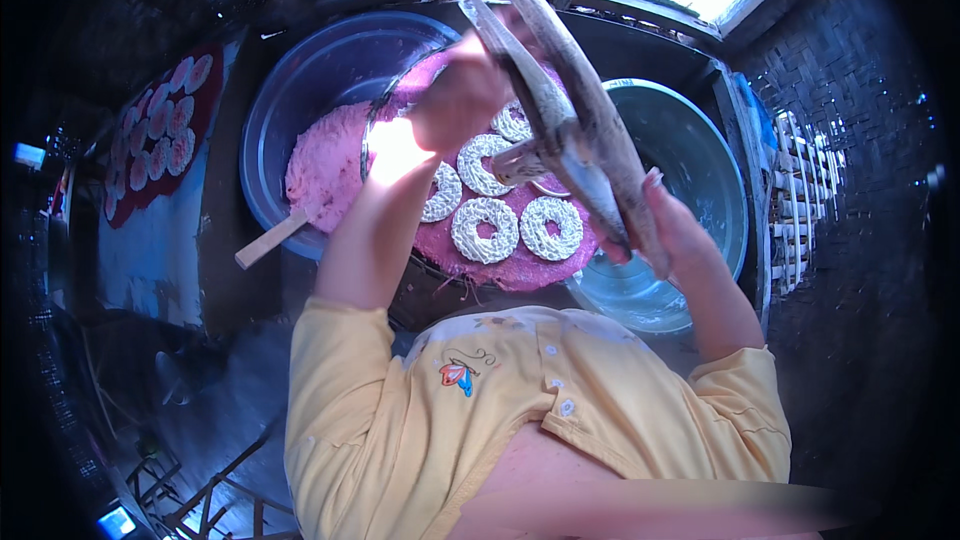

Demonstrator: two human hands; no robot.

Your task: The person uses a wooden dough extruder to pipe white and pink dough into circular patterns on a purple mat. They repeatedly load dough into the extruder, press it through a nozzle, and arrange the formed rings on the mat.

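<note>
Both my hands are at a wooden press (590, 130) with two long levers, held slantwise over a round pink surface (450, 240). My right hand (675, 230) is closed round its lower end. My left hand (465, 90), blurred and partly sunlit, is at the upper end; its fingers pass behind the levers and seem wrapped round them. A short cylinder (518, 162) juts from the press's middle. Beneath lie several pale, lacy dough rings, among them a front ring (485, 258) and a right ring (551, 256); the press and my left arm hide some of the others.
At left, a large blue basin (262, 130) holds pink dough (325, 155) with a wooden paddle (270, 240) sticking out. A green-grey basin (715, 160) stands at right, whitish residue inside. Pink rings lie on a dark red sheet (122, 215) at far left. A woven wall (840, 70) rises beyond.
</note>
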